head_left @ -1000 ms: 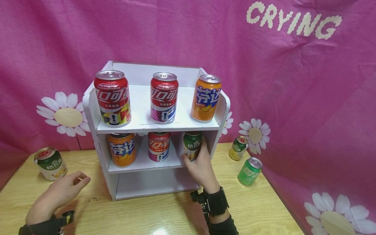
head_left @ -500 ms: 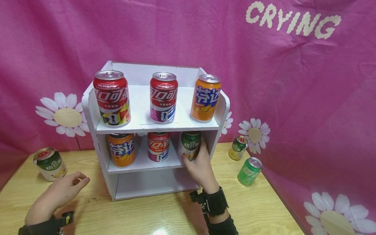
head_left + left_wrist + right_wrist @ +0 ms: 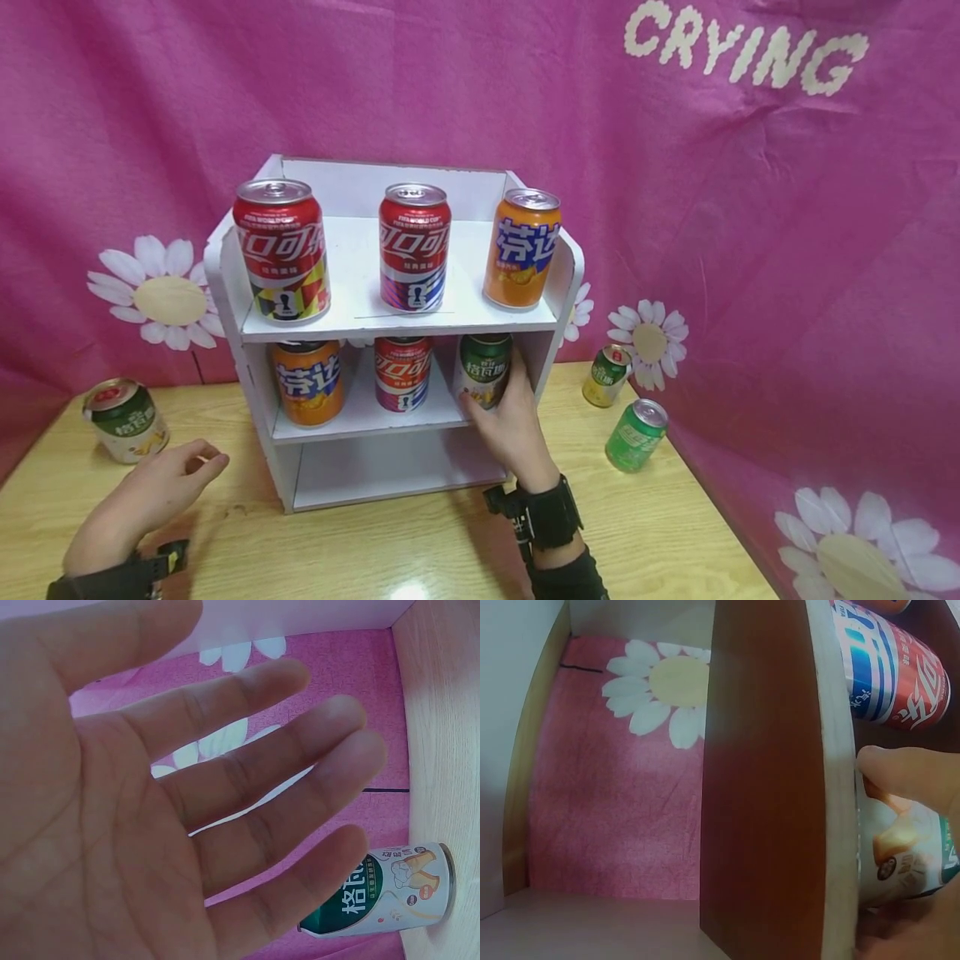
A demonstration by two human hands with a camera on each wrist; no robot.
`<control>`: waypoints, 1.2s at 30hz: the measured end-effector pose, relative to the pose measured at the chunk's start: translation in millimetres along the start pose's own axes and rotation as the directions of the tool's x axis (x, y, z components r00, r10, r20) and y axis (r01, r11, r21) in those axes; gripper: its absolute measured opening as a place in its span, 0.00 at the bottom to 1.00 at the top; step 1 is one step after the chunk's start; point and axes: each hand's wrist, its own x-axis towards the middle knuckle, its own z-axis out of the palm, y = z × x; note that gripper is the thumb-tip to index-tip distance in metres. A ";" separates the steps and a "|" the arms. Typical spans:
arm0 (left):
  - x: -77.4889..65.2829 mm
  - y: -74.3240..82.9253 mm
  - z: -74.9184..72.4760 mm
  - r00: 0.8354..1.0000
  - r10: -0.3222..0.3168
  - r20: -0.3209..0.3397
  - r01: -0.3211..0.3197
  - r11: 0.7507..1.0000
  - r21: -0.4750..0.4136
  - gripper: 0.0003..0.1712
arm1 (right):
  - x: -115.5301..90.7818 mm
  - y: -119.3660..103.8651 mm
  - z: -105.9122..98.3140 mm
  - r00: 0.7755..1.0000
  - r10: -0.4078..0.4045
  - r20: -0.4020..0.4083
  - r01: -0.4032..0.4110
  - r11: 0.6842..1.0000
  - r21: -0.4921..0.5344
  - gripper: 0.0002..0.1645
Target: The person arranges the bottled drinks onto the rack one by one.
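Note:
On the middle shelf of a white rack [image 3: 420, 329], my right hand [image 3: 513, 429] grips a green-and-white drink can [image 3: 483, 371] at the right end. The thumb lies across its front left and the fingers wrap its right side, partly hidden. The can stands upright on the board. In the right wrist view, the thumb [image 3: 907, 772] touches the can's pale lower part [image 3: 900, 847] beside a red cola can [image 3: 900, 667]. My left hand [image 3: 161, 492] hovers over the table at left, fingers loosely bent and holding nothing. Near it stands another green-and-white can [image 3: 127, 421].
On the top shelf stand two red cola cans [image 3: 279, 250] and an orange soda can [image 3: 522, 250]. The middle shelf also bears an orange soda can [image 3: 309, 383] and a red cola can [image 3: 402, 375]. Right of the rack are a green can [image 3: 636, 435] and a green-and-yellow can [image 3: 606, 377].
The gripped can's label has turned slightly to the left, now facing more to the front. My right hand keeps its grip there, and the left hand has hardly moved.

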 end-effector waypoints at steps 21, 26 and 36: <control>0.0 1.4 -0.1 1.000 -0.010 0.004 0.010 1.000 -0.006 0.34 | -3.2 1.6 11.5 0.977 -0.143 -0.155 0.128 0.986 -0.102 0.56; -1.0 1.5 -0.1 1.000 0.000 -0.007 0.000 1.000 0.006 0.32 | -2.4 -0.6 7.9 0.991 -0.101 -0.083 0.098 0.995 -0.033 0.54; -1.7 3.7 0.5 1.000 -0.007 -0.012 0.007 1.000 0.009 0.29 | -3.7 -2.9 11.3 0.993 -0.086 -0.078 0.086 0.996 0.006 0.54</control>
